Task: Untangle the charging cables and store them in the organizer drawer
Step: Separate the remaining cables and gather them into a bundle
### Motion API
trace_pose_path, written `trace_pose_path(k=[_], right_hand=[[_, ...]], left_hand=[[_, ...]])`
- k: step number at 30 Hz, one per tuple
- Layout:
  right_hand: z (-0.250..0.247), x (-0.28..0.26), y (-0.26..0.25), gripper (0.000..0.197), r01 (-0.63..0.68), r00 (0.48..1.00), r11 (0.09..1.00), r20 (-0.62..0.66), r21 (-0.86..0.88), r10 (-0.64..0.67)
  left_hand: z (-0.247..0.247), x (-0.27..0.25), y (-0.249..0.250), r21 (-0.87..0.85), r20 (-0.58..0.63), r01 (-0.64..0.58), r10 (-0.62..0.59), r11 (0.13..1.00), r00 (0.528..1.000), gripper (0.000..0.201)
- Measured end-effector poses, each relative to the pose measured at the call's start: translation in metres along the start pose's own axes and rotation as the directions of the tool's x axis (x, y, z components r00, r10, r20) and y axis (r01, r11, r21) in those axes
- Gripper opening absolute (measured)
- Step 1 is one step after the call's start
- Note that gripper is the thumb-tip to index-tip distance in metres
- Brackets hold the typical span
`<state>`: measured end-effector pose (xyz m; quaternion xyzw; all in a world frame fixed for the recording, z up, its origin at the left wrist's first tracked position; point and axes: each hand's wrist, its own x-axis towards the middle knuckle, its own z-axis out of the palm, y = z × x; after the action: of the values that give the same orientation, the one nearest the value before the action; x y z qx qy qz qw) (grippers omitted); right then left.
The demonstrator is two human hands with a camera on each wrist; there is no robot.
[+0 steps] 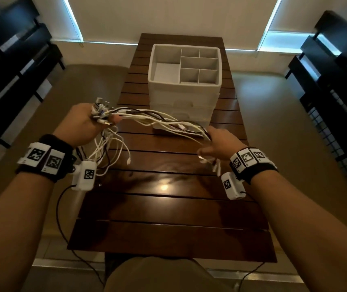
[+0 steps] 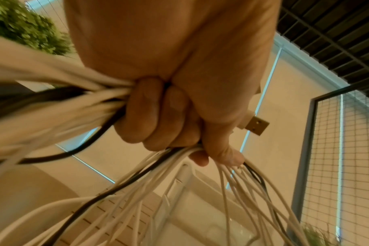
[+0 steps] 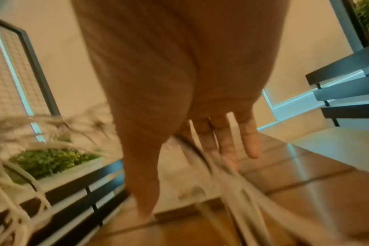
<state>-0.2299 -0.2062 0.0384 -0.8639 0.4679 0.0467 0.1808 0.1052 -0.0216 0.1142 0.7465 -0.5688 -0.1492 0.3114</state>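
A tangle of white and black charging cables [image 1: 160,121] stretches in the air between my two hands, above the wooden table [image 1: 168,207]. My left hand [image 1: 96,121] grips the bundle near its plug ends, which stick up past the knuckles. The left wrist view shows its fingers [image 2: 154,113] curled round the cables [image 2: 53,103], with a USB plug [image 2: 256,125] poking out. My right hand [image 1: 216,142] lies over the bundle's other end. Its fingers [image 3: 228,138] are straight, and blurred cables [image 3: 232,188] run beneath them. The white organizer [image 1: 153,60] stands behind, with open compartments on top and drawers below.
Loose cable ends hang from my left hand over the table's left edge. Dark slatted benches line both sides of the room. A planter with green plants [image 3: 51,161] sits on the left one. A thin black wire [image 1: 59,218] dangles from my left wrist unit.
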Motion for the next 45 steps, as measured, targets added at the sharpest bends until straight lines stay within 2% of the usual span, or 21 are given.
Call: trace_pose_path(k=[1, 3, 4, 6, 8, 9, 11, 13, 16, 17, 19, 22, 24, 25, 26, 29, 33, 37, 40, 42, 45], right_hand=[[-0.007, 0.0, -0.005, 0.074, 0.004, 0.999, 1.0, 0.037, 0.002, -0.004], [-0.024, -0.004, -0.018, 0.106, 0.043, 0.999, 0.999, 0.014, -0.017, -0.043], [-0.031, -0.006, -0.027, 0.114, 0.097, 0.995, 0.995, -0.025, -0.01, -0.097], [-0.039, -0.013, -0.052, 0.118, 0.252, 0.962, 0.968, -0.112, 0.012, -0.249], [-0.033, -0.015, -0.08, 0.109, 0.387, 0.911, 0.922, -0.153, -0.006, -0.384], [-0.026, -0.013, -0.091, 0.097, 0.421, 0.895, 0.907, -0.155, -0.012, -0.418], [-0.009, -0.007, -0.104, 0.059, 0.446, 0.882, 0.895, -0.177, 0.02, -0.436], [0.0, -0.002, -0.105, 0.03, 0.402, 0.896, 0.909, -0.252, 0.111, -0.365], [-0.001, 0.0, -0.092, 0.033, 0.356, 0.89, 0.929, -0.34, 0.099, -0.305], [-0.005, 0.0, -0.083, 0.033, 0.339, 0.895, 0.935, -0.344, 0.107, -0.285], [-0.011, 0.001, -0.057, 0.029, 0.314, 0.908, 0.937, -0.338, 0.151, -0.249], [-0.011, -0.003, -0.015, 0.026, 0.243, 0.924, 0.955, -0.34, 0.173, -0.173], [-0.004, -0.007, 0.006, 0.027, 0.199, 0.919, 0.968, -0.373, 0.154, -0.13], [-0.001, -0.008, 0.013, 0.025, 0.171, 0.923, 0.972, -0.373, 0.163, -0.1], [0.002, -0.008, 0.021, 0.024, 0.145, 0.927, 0.973, -0.368, 0.182, -0.069], [0.012, -0.005, 0.041, 0.027, 0.05, 0.951, 0.986, -0.31, 0.156, 0.001], [0.023, -0.005, 0.045, 0.024, -0.035, 0.982, 0.997, -0.183, 0.061, 0.046], [0.025, -0.002, 0.032, 0.032, -0.06, 0.991, 0.997, -0.12, 0.055, 0.066], [0.022, -0.002, 0.026, 0.04, -0.094, 0.991, 0.993, -0.098, -0.072, 0.087], [0.018, -0.002, 0.022, 0.052, -0.084, 0.995, 0.987, -0.071, -0.135, 0.075], [0.006, -0.001, 0.012, 0.084, -0.026, 0.995, 0.997, 0.093, -0.078, 0.033]], left_hand=[[0.008, 0.001, 0.004, 0.015, 0.029, 0.001, -0.001, 1.0, 1.0, 0.037], [0.023, 0.004, 0.006, 0.046, 0.074, -0.006, 0.002, 0.999, 0.997, 0.055], [0.03, 0.005, 0.009, 0.053, 0.091, -0.011, 0.006, 0.999, 0.996, 0.058], [0.045, 0.008, 0.017, 0.064, 0.121, -0.008, 0.0, 0.998, 0.993, 0.047], [0.059, 0.009, 0.034, 0.073, 0.153, -0.036, 0.025, 0.997, 0.988, 0.04], [0.064, 0.009, 0.043, 0.072, 0.165, -0.072, 0.06, 0.995, 0.984, 0.036], [0.071, 0.01, 0.055, 0.05, 0.195, -0.133, 0.121, 0.99, 0.973, 0.033], [0.072, 0.01, 0.06, 0.026, 0.205, -0.16, 0.151, 0.987, 0.967, 0.037], [0.065, 0.01, 0.059, 0.037, 0.19, -0.2, 0.19, 0.979, 0.963, 0.049], [0.06, 0.012, 0.055, 0.004, 0.158, -0.185, 0.182, 0.983, 0.971, 0.045], [0.047, 0.015, 0.049, -0.05, 0.123, -0.127, 0.132, 0.991, 0.984, 0.022], [0.029, 0.017, 0.037, -0.016, 0.108, -0.116, 0.117, 0.993, 0.987, 0.019], [0.021, 0.018, 0.028, 0.006, 0.071, -0.121, 0.12, 0.993, 0.99, 0.046], [0.017, 0.019, 0.023, 0.009, 0.056, -0.113, 0.112, 0.994, 0.992, 0.055], [0.014, 0.019, 0.018, 0.0, 0.052, -0.098, 0.097, 0.995, 0.994, 0.055], [0.005, 0.018, 0.008, 0.004, 0.021, -0.052, 0.051, 0.999, 0.998, 0.022], [0.005, 0.014, 0.005, 0.014, 0.012, 0.008, -0.008, 1.0, 1.0, 0.022], [0.008, 0.012, 0.002, 0.044, 0.008, -0.009, 0.009, 0.999, 1.0, 0.035], [0.005, 0.011, 0.004, 0.042, 0.018, 0.024, -0.024, 0.999, 1.0, 0.04], [0.006, 0.009, 0.01, 0.044, 0.03, 0.042, -0.044, 0.998, 0.999, 0.042], [0.012, 0.006, 0.014, 0.01, 0.059, 0.048, -0.048, 0.999, 0.997, 0.037]])
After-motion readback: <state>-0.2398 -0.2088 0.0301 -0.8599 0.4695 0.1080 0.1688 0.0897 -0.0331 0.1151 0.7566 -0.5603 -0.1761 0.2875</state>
